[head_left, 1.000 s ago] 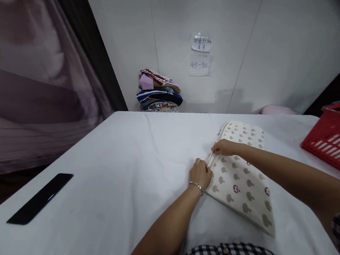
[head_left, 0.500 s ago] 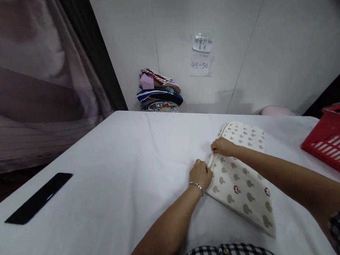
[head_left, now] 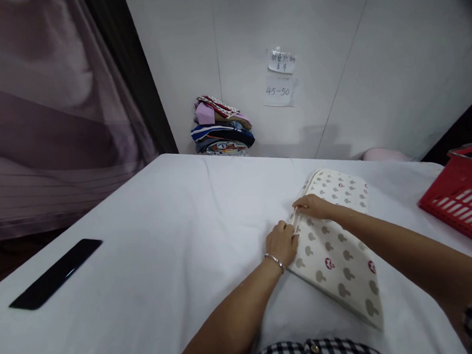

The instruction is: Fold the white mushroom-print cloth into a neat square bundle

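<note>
A folded cream cloth [head_left: 327,235] with grey and a few red mushroom-like prints lies on the right half of the white-covered table. My left hand [head_left: 281,244], with a silver bracelet at the wrist, has its fingers closed on the cloth's left edge near the lower corner. Farther up that same edge, my right hand [head_left: 314,206] pinches the layers between thumb and fingers. My right forearm crosses over the cloth and hides part of its pattern.
A black flat slab [head_left: 57,274] lies at the table's left. The red plastic basket [head_left: 464,199] stands at the right edge. Beyond the far edge, a stack of folded fabrics [head_left: 222,126] rests against the wall, below and left of paper signs [head_left: 279,90]. A curtain [head_left: 54,119] hangs at left.
The fingers of my right hand have stretched out a little along the cloth's edge. My left hand has shifted slightly right. The cloth has hardly moved.
</note>
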Tool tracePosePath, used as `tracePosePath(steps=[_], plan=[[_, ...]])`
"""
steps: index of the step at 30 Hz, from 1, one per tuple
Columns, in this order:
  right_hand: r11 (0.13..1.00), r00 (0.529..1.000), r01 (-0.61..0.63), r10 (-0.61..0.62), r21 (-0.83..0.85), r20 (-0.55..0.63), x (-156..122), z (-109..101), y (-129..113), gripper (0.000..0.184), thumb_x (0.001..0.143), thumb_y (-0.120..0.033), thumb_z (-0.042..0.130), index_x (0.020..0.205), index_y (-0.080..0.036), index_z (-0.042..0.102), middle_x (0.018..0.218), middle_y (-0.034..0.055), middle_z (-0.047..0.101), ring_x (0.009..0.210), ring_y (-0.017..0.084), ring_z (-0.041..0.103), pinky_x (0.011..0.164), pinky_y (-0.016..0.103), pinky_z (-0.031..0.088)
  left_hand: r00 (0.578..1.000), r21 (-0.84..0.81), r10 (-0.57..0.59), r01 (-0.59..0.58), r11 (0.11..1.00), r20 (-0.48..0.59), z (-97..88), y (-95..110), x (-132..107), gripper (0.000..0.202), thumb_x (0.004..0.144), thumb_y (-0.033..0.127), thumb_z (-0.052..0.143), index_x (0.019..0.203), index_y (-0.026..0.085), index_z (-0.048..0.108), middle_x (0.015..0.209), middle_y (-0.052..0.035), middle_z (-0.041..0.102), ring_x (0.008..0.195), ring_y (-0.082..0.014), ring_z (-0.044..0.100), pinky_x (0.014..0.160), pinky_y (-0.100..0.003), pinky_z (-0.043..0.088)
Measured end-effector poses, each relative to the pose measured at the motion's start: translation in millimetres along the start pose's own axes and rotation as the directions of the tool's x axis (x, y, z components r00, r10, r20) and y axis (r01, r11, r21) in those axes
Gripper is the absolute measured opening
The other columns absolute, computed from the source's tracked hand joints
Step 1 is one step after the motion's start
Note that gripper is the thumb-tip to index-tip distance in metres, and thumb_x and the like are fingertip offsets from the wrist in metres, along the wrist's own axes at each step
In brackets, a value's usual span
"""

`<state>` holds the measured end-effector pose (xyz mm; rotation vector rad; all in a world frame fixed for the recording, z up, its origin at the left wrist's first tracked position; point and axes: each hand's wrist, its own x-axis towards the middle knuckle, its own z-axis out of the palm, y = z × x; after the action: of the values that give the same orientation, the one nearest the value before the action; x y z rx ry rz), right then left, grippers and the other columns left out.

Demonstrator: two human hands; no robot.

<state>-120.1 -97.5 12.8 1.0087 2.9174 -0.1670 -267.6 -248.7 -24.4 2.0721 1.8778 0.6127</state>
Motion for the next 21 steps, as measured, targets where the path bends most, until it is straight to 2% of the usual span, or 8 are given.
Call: tracePosePath(steps=[4, 7, 16, 21], plan=[[0.978, 0.993, 0.117, -0.112, 0.17, -0.035, -11, -2, 10, 0.028, 0.076, -0.022, 0.047, 0.095, -0.021, 0.067, 0.097, 0.0029, 0.068, 0.09, 0.017, 0.06, 0.084, 0.027, 0.041, 0.997, -0.019, -0.049, 0.051, 0.999, 0.057, -0.8, 0, 2, 0.022, 0.088, 0.035, 0.04, 0.087, 0.021, 0.057, 0.101, -0.0029, 0.05, 0.09, -0.0144, 0.05, 0.075, -0.027, 0.041], [0.968, 0.984, 0.173, -0.164, 0.184, -0.062, -14, -1, 15, 0.024, 0.076, -0.024, 0.049, 0.089, -0.021, 0.069, 0.093, 0.0039, 0.069, 0.088, 0.018, 0.06, 0.087, 0.03, 0.039, 0.998, -0.025, -0.04, 0.041, 0.999, 0.04, 1.5, -1, 3, 0.028, 0.09, 0.035, 0.035, 0.086, 0.02, 0.058, 0.099, -0.0031, 0.05, 0.089, -0.014, 0.05, 0.074, -0.026, 0.041], [1.0, 1.0, 0.025, -0.025, -0.003, -0.006, -2, 4, 2, 0.019, 0.078, -0.025, 0.05, 0.084, -0.023, 0.068, 0.094, 0.0029, 0.068, 0.094, 0.02, 0.056, 0.092, 0.037, 0.029, 0.998, 0.024, -0.066, 0.066, 0.998, 0.013, 4.7, -1, 4, 0.026, 0.088, 0.031, 0.039, 0.08, 0.019, 0.061, 0.096, -0.0047, 0.052, 0.089, -0.0154, 0.05, 0.073, -0.027, 0.041], [1.0, 1.0, 0.008, -0.007, -0.028, 0.008, 4, 8, 1, 0.015, 0.075, -0.024, 0.053, 0.078, -0.022, 0.067, 0.089, 0.0034, 0.068, 0.092, 0.02, 0.057, 0.092, 0.037, 0.029, 0.994, 0.024, -0.105, 0.104, 0.994, 0.037, 5.4, -2, 7, 0.023, 0.086, 0.03, 0.042, 0.079, 0.019, 0.061, 0.096, -0.0046, 0.053, 0.089, -0.0157, 0.051, 0.072, -0.027, 0.04]])
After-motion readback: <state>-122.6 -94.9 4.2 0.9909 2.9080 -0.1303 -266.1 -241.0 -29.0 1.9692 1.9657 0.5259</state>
